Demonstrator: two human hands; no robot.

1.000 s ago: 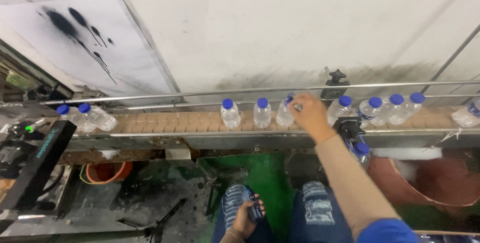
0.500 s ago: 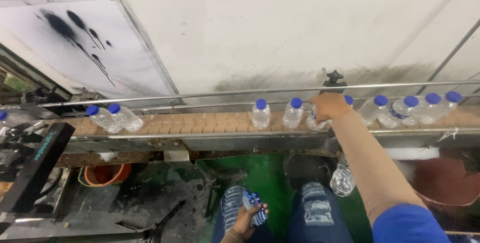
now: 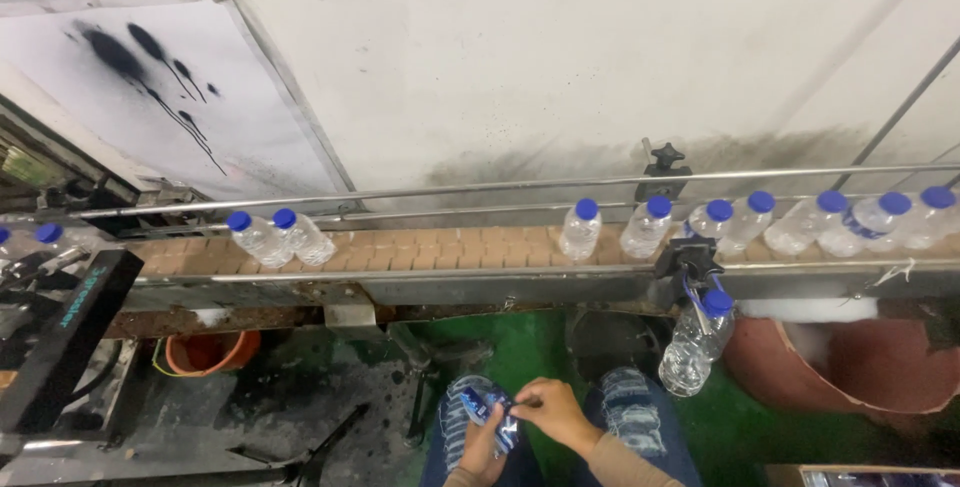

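Both hands were low in the view, over the person's lap, between the knees in blue jeans (image 3: 640,412). The left hand (image 3: 483,452) was closed around a small bundle of labels (image 3: 487,415), blue and white, which stood up out of the palm. The right hand (image 3: 548,413) was just beside it on the right, with the fingers bent, and the fingertips (image 3: 516,408) pinched the upper edge of the labels. So the labels lay between the two hands, touching both, held in the left one and nipped by the right one.

Above the hands, well apart from them, the conveyor (image 3: 450,247) ran across the view from left to right between two metal rails. On it stood clear bottles with blue caps. Two bottles (image 3: 278,238) leaned together on the left part of the belt. One bottle (image 3: 580,231) and another bottle (image 3: 647,228) stood near the middle, and a row of bottles (image 3: 830,222) followed close together on the right side. A single bottle (image 3: 697,343) hung below the belt, under a black clamp (image 3: 688,257), to the upper right of the hands.

An orange bucket (image 3: 208,349) stood on the floor at the left, under the conveyor. The floor (image 3: 520,342) in front of the knees was green.
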